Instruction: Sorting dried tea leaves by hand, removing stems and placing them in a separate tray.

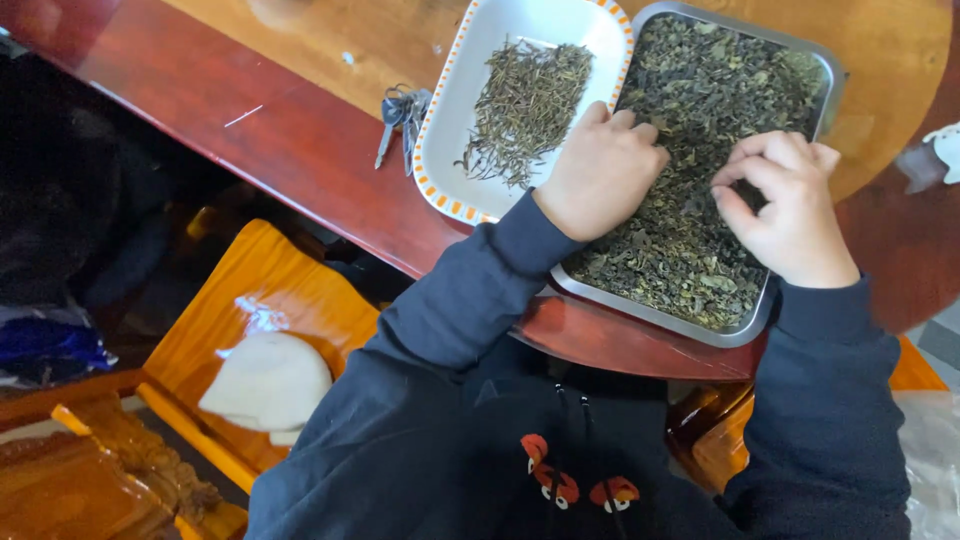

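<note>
Mostly dried leaves in steel tray

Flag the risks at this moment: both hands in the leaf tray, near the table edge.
1. The metal tray sits with its near corner over the table edge; a press from the left hand could tip it.
2. The right hand pinches among the loose green leaves; bits may scatter over the low rim.
3. The white tray of sorted stems touches the metal tray, so the batches could mix.
</note>
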